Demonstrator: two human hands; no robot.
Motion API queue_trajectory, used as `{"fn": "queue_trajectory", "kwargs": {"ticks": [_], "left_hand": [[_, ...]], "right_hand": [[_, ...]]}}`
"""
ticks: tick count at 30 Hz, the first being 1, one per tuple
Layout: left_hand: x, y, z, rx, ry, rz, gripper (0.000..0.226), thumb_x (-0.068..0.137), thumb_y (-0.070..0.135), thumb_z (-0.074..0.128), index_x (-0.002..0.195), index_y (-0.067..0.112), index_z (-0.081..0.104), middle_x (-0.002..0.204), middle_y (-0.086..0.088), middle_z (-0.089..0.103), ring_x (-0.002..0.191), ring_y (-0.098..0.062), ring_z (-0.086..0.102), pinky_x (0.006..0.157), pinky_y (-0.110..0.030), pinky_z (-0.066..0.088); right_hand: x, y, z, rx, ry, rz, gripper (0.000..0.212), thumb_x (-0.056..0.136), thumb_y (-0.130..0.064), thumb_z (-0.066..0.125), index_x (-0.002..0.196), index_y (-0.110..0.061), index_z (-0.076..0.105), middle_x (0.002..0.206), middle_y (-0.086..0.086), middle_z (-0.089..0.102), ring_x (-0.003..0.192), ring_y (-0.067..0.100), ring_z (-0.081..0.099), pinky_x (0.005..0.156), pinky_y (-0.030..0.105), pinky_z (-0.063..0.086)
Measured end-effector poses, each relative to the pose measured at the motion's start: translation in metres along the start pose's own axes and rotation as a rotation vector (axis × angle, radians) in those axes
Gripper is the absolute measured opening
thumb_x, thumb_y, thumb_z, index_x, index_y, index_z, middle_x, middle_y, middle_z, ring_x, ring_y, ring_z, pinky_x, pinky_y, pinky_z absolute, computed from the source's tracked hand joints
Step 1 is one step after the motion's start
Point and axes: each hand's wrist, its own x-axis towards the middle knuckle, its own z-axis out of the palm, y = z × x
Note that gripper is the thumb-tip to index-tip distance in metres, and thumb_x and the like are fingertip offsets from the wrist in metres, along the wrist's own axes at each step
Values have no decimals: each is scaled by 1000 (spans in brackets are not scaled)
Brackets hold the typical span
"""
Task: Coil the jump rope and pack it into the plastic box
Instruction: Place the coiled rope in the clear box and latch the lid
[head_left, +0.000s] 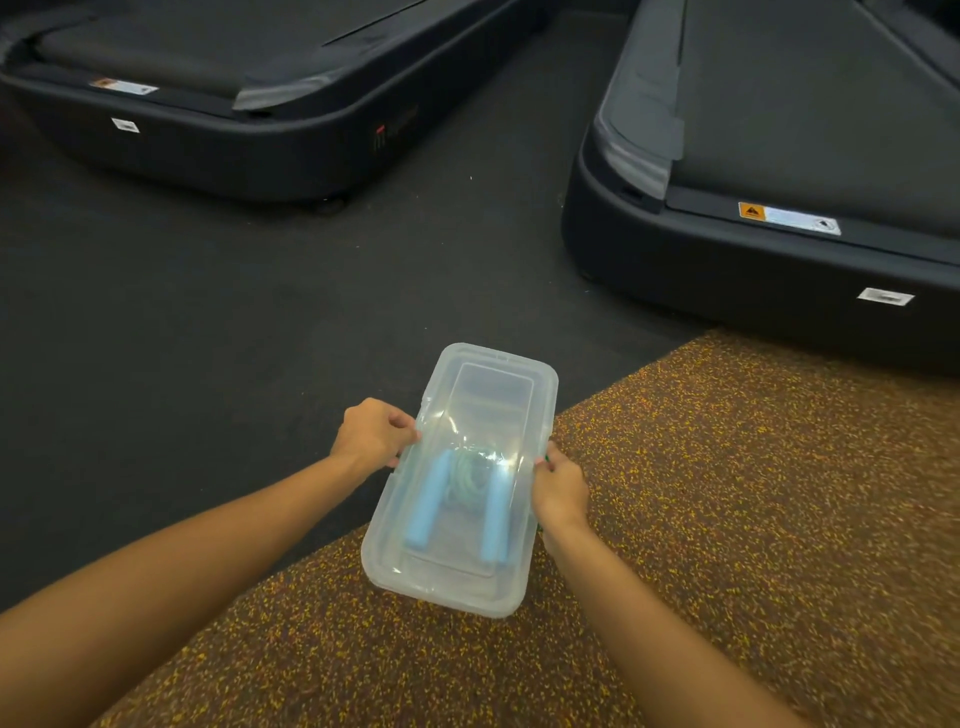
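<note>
A clear plastic box (488, 374) sits on the floor with its translucent lid on top. Through the lid I see the jump rope (470, 475) inside: a green coil between two light-blue handles that lie lengthwise. My left hand (371, 434) grips the box's left long edge at the lid rim. My right hand (561, 488) grips the right long edge opposite. A bit of green shows by my right thumb at the rim.
The box straddles the border of dark rubber floor (208, 312) and a brown speckled mat (727, 493). Two black treadmill bases stand beyond, the left treadmill (234, 130) at the back left and the right treadmill (779, 260) close at the right.
</note>
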Motion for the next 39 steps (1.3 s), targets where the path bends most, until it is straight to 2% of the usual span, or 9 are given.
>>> {"fn": "queue_trajectory", "kwargs": {"ticks": [3,7,15,19,24,27,31,34,39], "left_hand": [[1,-2,0,1,-3,4,9,84,9,66,91,7,71,95,-10,69,80,-21,69,72,-31,57],[3,-2,-1,-12,-31,-14,12,84,8,67,95,4,70,96,-11,69,81,-21,69,72,-31,57],[8,-10,3,-70,-72,-41,17,83,9,67,99,4,70,102,-10,68,89,-22,67,81,-36,57],[9,-15,1,-164,-105,-91,17,82,11,69,98,6,68,103,-9,67,96,-22,65,86,-37,55],[4,-16,-7,-327,-178,-157,49,86,30,66,126,6,53,127,-9,54,118,-23,50,93,-33,43],[2,-14,-7,-420,-185,-232,56,94,43,47,137,7,42,142,-10,43,128,-26,43,101,-39,37],[-2,-14,-1,-468,-255,-324,63,96,52,32,142,10,34,149,-12,36,134,-30,37,109,-44,32],[-3,-11,2,-497,-308,-346,68,96,54,28,143,6,32,143,-15,43,128,-30,44,106,-43,35],[-5,-6,-3,-511,-283,-327,61,98,48,27,135,2,42,133,-14,51,115,-26,50,100,-41,39]], "right_hand": [[-2,1,0,90,-4,31,40,95,-6,37,135,-9,46,128,13,57,118,32,53,97,37,42],[5,8,4,226,-16,74,39,94,-11,44,132,-18,50,125,6,61,104,25,61,96,44,48],[8,14,2,371,-29,133,37,93,-12,50,130,-17,53,114,10,65,102,25,63,94,43,51],[8,11,-1,289,-21,125,36,93,-13,50,127,-18,54,112,11,64,101,26,62,93,43,50],[12,17,-9,231,2,145,45,85,-32,60,129,-24,50,127,9,51,123,28,44,106,47,38],[12,19,-20,441,-56,275,53,94,-36,44,142,-17,32,143,12,40,131,30,39,108,45,34],[13,23,-29,655,-226,408,59,97,-44,30,145,-13,20,147,20,34,133,37,36,105,49,34],[12,19,-29,622,-253,382,58,98,-43,26,143,-7,28,147,19,34,135,35,34,106,47,33],[10,16,-32,558,-163,301,48,99,-37,28,131,-5,46,134,16,51,117,28,51,98,43,41]]}}
